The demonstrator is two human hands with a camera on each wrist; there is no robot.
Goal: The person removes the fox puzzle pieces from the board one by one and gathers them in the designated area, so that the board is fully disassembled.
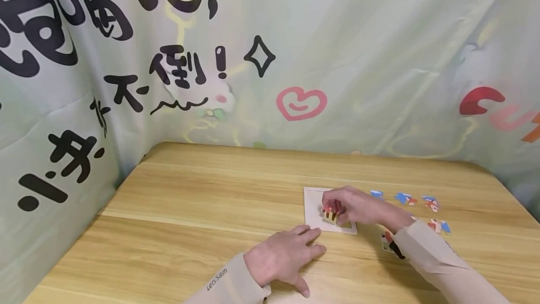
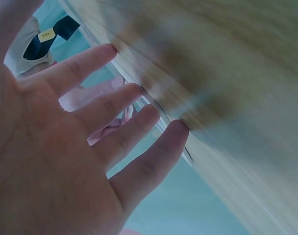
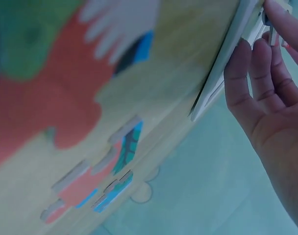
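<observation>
A white puzzle tray (image 1: 313, 203) with a raised border lies on the wooden table. Over its lower right part, my right hand (image 1: 356, 204) pinches a small jigsaw piece (image 1: 330, 216) printed in yellow, dark brown and red. The piece is tilted, and whether it touches the tray I cannot tell. In the right wrist view, the fingers of the right hand (image 3: 274, 98) curl at the tray's edge (image 3: 215, 81). My left hand (image 1: 288, 253) has its fingers spread, the tips at the tray's lower left corner. Its palm (image 2: 56, 147) shows bare in the left wrist view.
Right of the tray lie several loose jigsaw pieces, among them a blue one (image 1: 377, 194) and a blue and red one (image 1: 431, 203). The right forearm partly covers others, such as a red and black piece (image 1: 392, 244). A printed curtain (image 1: 358, 60) hangs behind the table (image 1: 190, 191).
</observation>
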